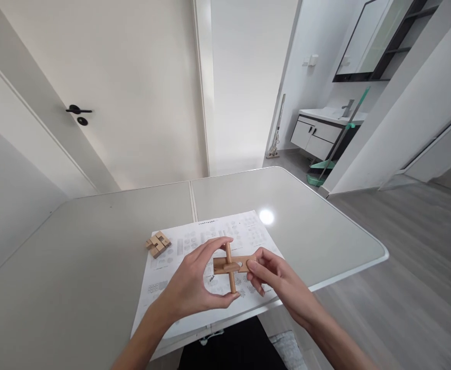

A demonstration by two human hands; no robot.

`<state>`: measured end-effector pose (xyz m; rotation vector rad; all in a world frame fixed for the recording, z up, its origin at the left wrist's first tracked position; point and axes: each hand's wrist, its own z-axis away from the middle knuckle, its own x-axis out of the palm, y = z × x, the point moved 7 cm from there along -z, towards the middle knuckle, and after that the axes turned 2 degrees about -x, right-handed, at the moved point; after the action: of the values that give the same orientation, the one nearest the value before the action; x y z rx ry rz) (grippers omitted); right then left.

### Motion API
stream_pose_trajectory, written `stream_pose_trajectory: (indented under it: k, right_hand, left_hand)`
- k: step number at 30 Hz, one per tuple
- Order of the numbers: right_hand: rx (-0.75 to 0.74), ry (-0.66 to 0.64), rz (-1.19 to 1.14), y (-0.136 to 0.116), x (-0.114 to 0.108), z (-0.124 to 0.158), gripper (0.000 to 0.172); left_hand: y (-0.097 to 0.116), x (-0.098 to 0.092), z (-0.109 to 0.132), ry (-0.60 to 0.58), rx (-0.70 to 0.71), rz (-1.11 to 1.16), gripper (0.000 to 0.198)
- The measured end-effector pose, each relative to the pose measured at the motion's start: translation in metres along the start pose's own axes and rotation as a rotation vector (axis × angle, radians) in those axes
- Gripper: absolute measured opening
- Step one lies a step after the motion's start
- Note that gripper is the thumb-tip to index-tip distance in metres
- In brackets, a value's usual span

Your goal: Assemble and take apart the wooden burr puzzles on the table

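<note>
Between my two hands is a wooden puzzle (231, 266), made of a round rod crossing a flat bar that has a round hole near its right part. My left hand (198, 280) grips the rod by its two ends, thumb at the near end and fingers at the far end. My right hand (269, 270) pinches the right end of the flat bar between thumb and fingers. Both hands hover over a printed paper sheet (171, 277). A second wooden block puzzle (158, 244), of interlocked cubes, rests at the sheet's upper left corner.
The pale glossy table (94, 257) has a seam and a rounded right corner. A closed door (133, 92) stands behind it. Beyond the right side are a washbasin cabinet (314, 136), a mop (277, 133) and a green dustpan (316, 180).
</note>
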<state>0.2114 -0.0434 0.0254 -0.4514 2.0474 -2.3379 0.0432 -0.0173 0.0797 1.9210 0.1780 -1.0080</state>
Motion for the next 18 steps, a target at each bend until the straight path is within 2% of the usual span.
stream_pose_trajectory:
  k: [5,10,14,18]
  right_hand:
    - [0.009,-0.025,-0.065,0.003,0.005,0.000,0.039]
    - [0.043,-0.008,-0.151,0.010,0.002,-0.006,0.043]
    - [0.098,0.020,-0.231,0.026,-0.003,-0.017,0.045]
    - [0.124,0.044,-0.293,0.042,-0.007,-0.027,0.046]
  left_hand:
    - [-0.009,0.003,0.007,-0.052,-0.087,0.078,0.088]
    - [-0.016,0.012,0.006,-0.040,-0.089,0.150,0.059]
    - [-0.026,0.017,0.002,-0.022,-0.143,0.266,0.053]
    - [-0.035,0.027,0.001,-0.037,-0.192,0.430,0.033]
